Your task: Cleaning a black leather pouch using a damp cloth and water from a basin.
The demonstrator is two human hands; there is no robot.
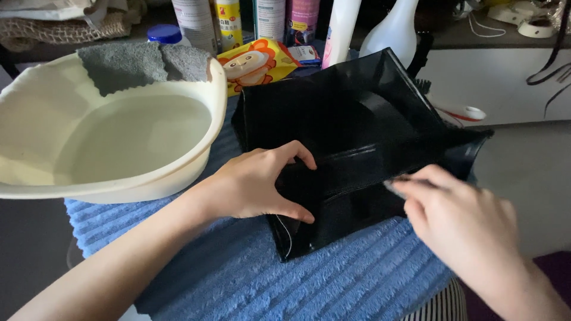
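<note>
A glossy black bag (351,119) lies flat on a blue ribbed towel (309,279). My left hand (256,184) presses on the bag's near left part, thumb and fingers spread around a fold near the zipper line. My right hand (458,220) is at the bag's right side, blurred, with its fingers pinched on something small and pale at the bag's surface; I cannot make out what it is.
A cream plastic basin (35,190) with water stands at the left, a grey cloth (125,65) draped over its far rim. Behind are several bottles (339,30), a yellow cartoon packet (256,62) and a white spray bottle (392,30).
</note>
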